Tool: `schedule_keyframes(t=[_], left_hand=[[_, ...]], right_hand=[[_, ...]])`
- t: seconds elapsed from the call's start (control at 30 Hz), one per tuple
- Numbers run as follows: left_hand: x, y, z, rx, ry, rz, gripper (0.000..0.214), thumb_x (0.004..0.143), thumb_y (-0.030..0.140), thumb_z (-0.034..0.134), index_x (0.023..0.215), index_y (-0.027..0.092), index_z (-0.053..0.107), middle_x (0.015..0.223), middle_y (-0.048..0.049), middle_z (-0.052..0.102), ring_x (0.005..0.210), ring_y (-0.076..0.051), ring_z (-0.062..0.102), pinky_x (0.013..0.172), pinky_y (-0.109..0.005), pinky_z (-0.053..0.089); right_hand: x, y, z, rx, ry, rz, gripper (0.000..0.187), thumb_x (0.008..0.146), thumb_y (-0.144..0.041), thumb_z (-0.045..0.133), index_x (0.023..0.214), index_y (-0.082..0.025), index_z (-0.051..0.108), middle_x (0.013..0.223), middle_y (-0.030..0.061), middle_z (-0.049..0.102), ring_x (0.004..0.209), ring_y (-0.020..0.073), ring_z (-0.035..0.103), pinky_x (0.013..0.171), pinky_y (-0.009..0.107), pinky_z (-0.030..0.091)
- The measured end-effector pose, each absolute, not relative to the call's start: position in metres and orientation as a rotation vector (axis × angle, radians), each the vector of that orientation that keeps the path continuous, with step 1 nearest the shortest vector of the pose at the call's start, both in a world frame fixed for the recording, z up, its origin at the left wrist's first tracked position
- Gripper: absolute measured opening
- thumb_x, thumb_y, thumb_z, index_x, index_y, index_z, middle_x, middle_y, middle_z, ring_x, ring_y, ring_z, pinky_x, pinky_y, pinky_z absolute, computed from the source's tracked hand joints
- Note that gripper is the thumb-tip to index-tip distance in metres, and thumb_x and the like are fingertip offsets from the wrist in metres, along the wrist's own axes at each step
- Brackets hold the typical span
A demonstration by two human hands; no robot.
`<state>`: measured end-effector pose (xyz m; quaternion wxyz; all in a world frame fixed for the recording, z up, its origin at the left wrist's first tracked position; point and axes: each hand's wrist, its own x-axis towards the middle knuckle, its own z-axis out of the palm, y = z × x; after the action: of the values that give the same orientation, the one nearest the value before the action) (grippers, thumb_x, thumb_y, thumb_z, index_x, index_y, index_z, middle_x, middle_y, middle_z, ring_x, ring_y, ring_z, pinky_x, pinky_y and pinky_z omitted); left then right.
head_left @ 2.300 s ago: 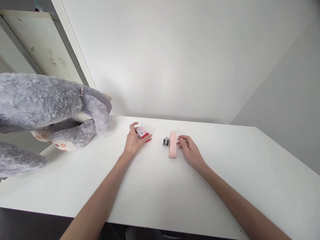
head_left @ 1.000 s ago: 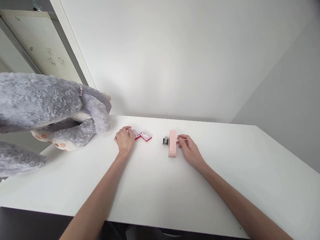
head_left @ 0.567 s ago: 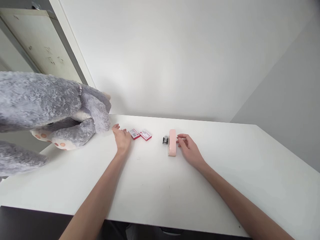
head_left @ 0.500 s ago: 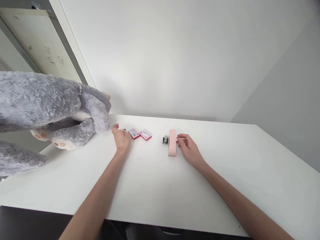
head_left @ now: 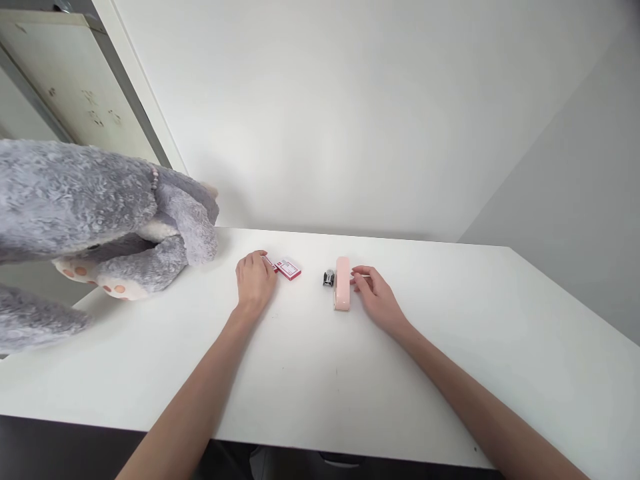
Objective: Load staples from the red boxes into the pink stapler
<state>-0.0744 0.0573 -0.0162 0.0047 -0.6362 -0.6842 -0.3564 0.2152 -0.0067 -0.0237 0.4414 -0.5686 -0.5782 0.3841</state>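
My left hand is palm down over the left part of a small red and white box, hiding much of it. Its fingers are bent and slightly apart, with the tips partly out of sight. A second red and white box lies flat just right of it. My right hand rests on its side, fingers loosely curved and apart, close to the right side of a pink stapler. Whether the fingertips touch the stapler is unclear. A small black and silver staple remover sits against the stapler's left side.
A large grey plush toy takes up the left end of the white table. A white wall rises behind the table's back edge. Dark floor shows below the front edge.
My left hand has turned palm down and moved right onto the left box, covering much of it. My right hand, the stapler and the other box stay in place. The view shifts slightly.
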Motion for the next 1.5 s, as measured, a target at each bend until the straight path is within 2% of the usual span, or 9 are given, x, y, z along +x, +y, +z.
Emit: schedule_keyframes(t=[0.17, 0.3, 0.43, 0.53, 0.63, 1.07, 1.27, 1.37, 1.5], left_hand=[[-0.061, 0.049, -0.019, -2.099, -1.999, -0.866, 0.032, 0.101, 0.029, 0.044, 0.118, 0.014, 0.067, 0.139, -0.0203, 0.063, 0.132, -0.039, 0.054, 0.116, -0.058, 0.038], [-0.051, 0.041, -0.015, -2.134, -1.827, -0.941, 0.033, 0.101, 0.027, 0.045, 0.123, 0.013, 0.065, 0.142, -0.023, 0.058, 0.136, -0.039, 0.051, 0.115, -0.061, 0.039], [-0.034, 0.027, -0.005, -2.569, -1.384, -1.022, 0.03, 0.102, 0.03, 0.049, 0.127, 0.022, 0.063, 0.141, -0.0124, 0.062, 0.137, -0.03, 0.052, 0.116, -0.052, 0.045], [-0.023, 0.016, 0.0, -2.83, -1.152, -0.865, 0.034, 0.103, 0.031, 0.051, 0.135, 0.027, 0.062, 0.149, -0.0056, 0.06, 0.146, -0.029, 0.046, 0.12, -0.052, 0.042], [-0.018, 0.011, 0.003, -2.971, -1.066, -0.74, 0.043, 0.106, 0.027, 0.044, 0.147, 0.03, 0.054, 0.153, -0.002, 0.059, 0.148, -0.026, 0.046, 0.122, -0.05, 0.041], [-0.027, 0.027, -0.015, -2.507, -1.493, -0.658, 0.047, 0.105, 0.032, 0.041, 0.148, 0.018, 0.055, 0.153, -0.0137, 0.057, 0.153, -0.035, 0.039, 0.128, -0.058, 0.026], [-0.029, 0.028, -0.02, -2.344, -1.663, -0.748, 0.051, 0.099, 0.029, 0.045, 0.146, 0.011, 0.052, 0.149, -0.0208, 0.057, 0.153, -0.04, 0.036, 0.129, -0.062, 0.022], [-0.028, 0.028, -0.02, -2.314, -1.697, -0.788, 0.053, 0.098, 0.027, 0.047, 0.147, 0.008, 0.05, 0.151, -0.0234, 0.053, 0.154, -0.042, 0.032, 0.127, -0.066, 0.024], [-0.024, 0.025, -0.015, -2.398, -1.607, -0.838, 0.048, 0.099, 0.027, 0.048, 0.145, 0.013, 0.051, 0.153, -0.0198, 0.052, 0.153, -0.04, 0.034, 0.124, -0.064, 0.033]], right_hand=[[0.215, -0.006, -0.024, -1.408, -1.433, 0.951, 0.044, 0.101, -0.063, 0.046, 0.125, -0.028, 0.059, 0.122, 0.0085, 0.072, 0.112, 0.0262, 0.066, 0.097, 0.045, 0.05], [0.215, -0.007, -0.022, -1.416, -1.433, 0.948, 0.044, 0.101, -0.062, 0.046, 0.125, -0.028, 0.059, 0.121, 0.0085, 0.072, 0.112, 0.0263, 0.066, 0.097, 0.045, 0.05], [0.215, -0.007, -0.021, -1.42, -1.436, 0.938, 0.044, 0.101, -0.062, 0.046, 0.124, -0.028, 0.059, 0.121, 0.0088, 0.073, 0.111, 0.0264, 0.067, 0.097, 0.046, 0.051], [0.215, -0.007, -0.022, -1.41, -1.442, 0.927, 0.043, 0.101, -0.062, 0.046, 0.124, -0.028, 0.059, 0.122, 0.0087, 0.073, 0.111, 0.026, 0.067, 0.098, 0.046, 0.051], [0.214, -0.006, -0.023, -1.382, -1.445, 0.931, 0.041, 0.102, -0.06, 0.046, 0.124, -0.028, 0.059, 0.124, 0.0084, 0.072, 0.113, 0.0254, 0.067, 0.1, 0.045, 0.05], [0.214, -0.01, -0.018, -1.404, -1.437, 0.961, 0.043, 0.101, -0.062, 0.048, 0.126, -0.029, 0.059, 0.129, 0.0084, 0.069, 0.115, 0.0263, 0.066, 0.1, 0.046, 0.051], [0.211, -0.013, -0.019, -1.326, -1.511, 0.937, 0.062, 0.092, -0.063, 0.065, 0.14, -0.028, 0.05, 0.142, 0.0122, 0.06, 0.114, 0.026, 0.065, 0.099, 0.045, 0.054], [0.211, -0.014, -0.021, -1.304, -1.551, 0.914, 0.07, 0.087, -0.059, 0.073, 0.145, -0.029, 0.046, 0.144, 0.0121, 0.059, 0.119, 0.0266, 0.063, 0.099, 0.045, 0.054], [0.211, -0.014, -0.019, -1.292, -1.574, 0.936, 0.061, 0.091, -0.053, 0.069, 0.143, -0.03, 0.048, 0.146, 0.0099, 0.059, 0.121, 0.0257, 0.063, 0.102, 0.045, 0.052]])
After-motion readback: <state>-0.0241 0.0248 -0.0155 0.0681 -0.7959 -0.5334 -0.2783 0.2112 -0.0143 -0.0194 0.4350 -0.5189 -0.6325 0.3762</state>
